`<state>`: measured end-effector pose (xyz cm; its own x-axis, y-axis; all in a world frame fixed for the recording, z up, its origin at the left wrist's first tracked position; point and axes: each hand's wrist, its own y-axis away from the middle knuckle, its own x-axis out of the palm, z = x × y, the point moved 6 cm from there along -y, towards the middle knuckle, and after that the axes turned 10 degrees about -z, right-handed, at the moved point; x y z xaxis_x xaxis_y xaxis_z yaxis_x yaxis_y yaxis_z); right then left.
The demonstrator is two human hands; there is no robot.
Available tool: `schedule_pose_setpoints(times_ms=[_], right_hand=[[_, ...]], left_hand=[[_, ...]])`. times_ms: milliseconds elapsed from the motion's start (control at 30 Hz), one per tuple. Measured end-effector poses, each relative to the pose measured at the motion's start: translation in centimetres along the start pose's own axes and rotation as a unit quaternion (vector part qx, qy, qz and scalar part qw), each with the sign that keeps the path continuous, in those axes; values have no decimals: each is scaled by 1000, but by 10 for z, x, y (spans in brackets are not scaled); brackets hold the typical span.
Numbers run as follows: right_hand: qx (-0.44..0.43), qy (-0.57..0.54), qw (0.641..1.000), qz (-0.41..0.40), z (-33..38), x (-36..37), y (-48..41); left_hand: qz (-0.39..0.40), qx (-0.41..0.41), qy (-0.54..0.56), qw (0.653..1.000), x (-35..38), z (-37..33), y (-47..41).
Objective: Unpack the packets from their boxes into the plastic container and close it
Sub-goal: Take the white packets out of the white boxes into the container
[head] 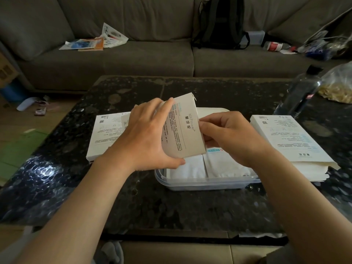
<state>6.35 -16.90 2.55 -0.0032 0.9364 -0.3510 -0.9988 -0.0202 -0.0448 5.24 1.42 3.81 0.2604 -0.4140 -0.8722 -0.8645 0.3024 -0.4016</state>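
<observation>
Left hand (146, 134) grip closed round the box (182, 128), fingers over the top face, thumb under, holding it tilted with the open end down over the plastic container (209, 184). Right hand (226, 134) grip curled at that open end, thumb on the box edge; whether it also has a packet is hidden. Box looks like light, thin card that would dent if squeezed, so hold it by the long sides. The packets (219, 164) already in the container look flat, soft and likely slick; best pinched by an edge. The container sits on the tabletop (171, 206), its lid (213, 109) just behind. Box side reads "MxFlower" with Chinese characters beside it; fine print too small. More boxes lie left (106, 134) and stacked right (289, 138), with QR codes and unreadable text.
</observation>
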Motion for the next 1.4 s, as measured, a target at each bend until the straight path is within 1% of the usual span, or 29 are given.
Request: schedule_pose_setpoints(times_ms=[167, 600, 667, 767, 800, 833, 900, 967, 1133, 1300, 1400], right_hand=[[19, -68, 997, 15, 2, 5, 1], [22, -15, 999, -22, -3, 7, -3], [6, 34, 998, -53, -1, 3, -4], [-56, 114, 980, -155, 4, -12, -8], [-75, 128, 973, -177, 6, -16, -7], [-91, 133, 970, -182, 9, -18, -6], [-109, 126, 973, -159, 12, -17, -4], [-108, 118, 977, -142, 13, -15, -3], [-92, 131, 976, -145, 10, -13, -7], [-88, 127, 983, -103, 5, -8, -12], [-100, 123, 983, -96, 8, -9, -14]], left_hand=[[-7, 8, 4, 1000, 0, 0, 0], [-5, 27, -8, 1000, 1, -3, 0], [1, 23, -11, 1000, 1, -2, 0], [9, 32, -20, 999, 1, -5, 0], [10, 38, -25, 999, 1, -6, 0], [10, 43, -31, 999, 2, -7, 0], [9, 45, -41, 998, 3, -8, 0], [9, 43, -43, 998, 3, -8, -1], [11, 41, -42, 998, 5, -7, -1], [13, 53, -53, 997, 6, -9, -1], [8, 64, -53, 997, 5, -11, -1]])
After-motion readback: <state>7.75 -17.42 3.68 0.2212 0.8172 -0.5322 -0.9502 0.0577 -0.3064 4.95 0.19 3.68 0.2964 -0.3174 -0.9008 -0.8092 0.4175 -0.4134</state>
